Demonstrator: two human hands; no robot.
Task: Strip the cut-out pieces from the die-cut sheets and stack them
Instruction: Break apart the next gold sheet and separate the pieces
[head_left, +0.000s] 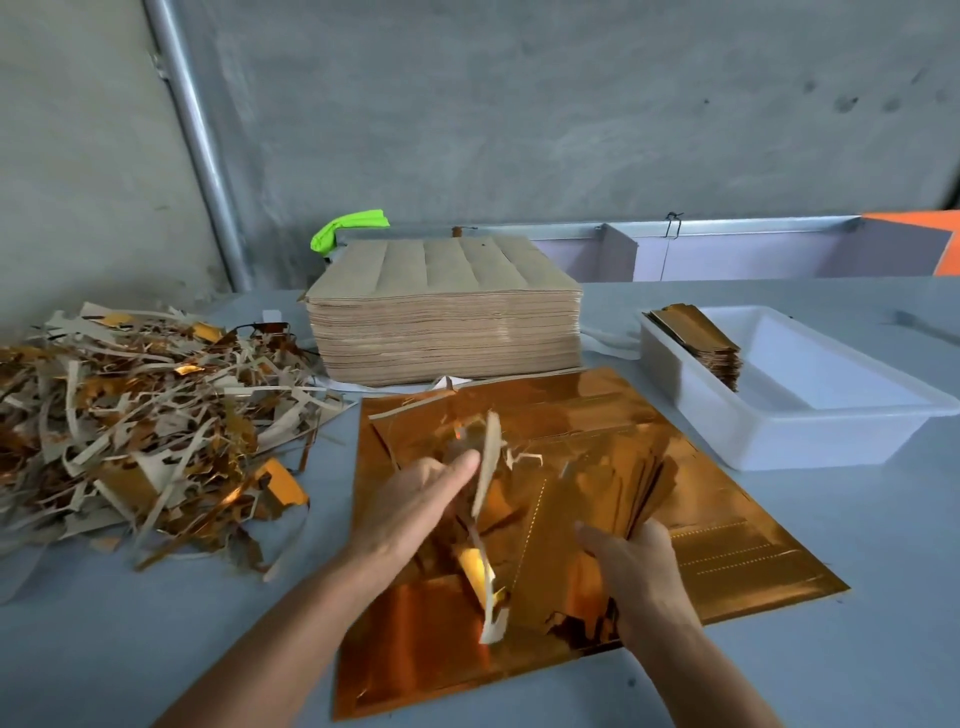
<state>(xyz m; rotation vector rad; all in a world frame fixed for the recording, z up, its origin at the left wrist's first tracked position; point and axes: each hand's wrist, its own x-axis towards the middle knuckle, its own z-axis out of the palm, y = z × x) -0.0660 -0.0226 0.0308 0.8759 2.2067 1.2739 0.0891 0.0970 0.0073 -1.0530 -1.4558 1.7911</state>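
Note:
A gold foil die-cut sheet (737, 525) lies flat on the table in front of me. My right hand (636, 577) grips a fanned bundle of gold cut-out pieces (618, 483) above the sheet. My left hand (410, 514) reaches over the sheet's left half with its visible fingers stretched out. A torn grey-backed waste strip (491, 467) stands up at its fingertips and trails down past the palm, blurred; the hand appears to hold it. A small stack of gold cut-out pieces (701, 343) leans in the near-left end of a white plastic tray (779, 441).
A thick stack of brown-backed sheets (447, 317) stands behind the gold sheet. A big heap of grey and gold waste strips (130, 415) covers the table's left. A green cloth (348, 228) lies behind the stack. A metal pipe (200, 140) runs up the concrete wall.

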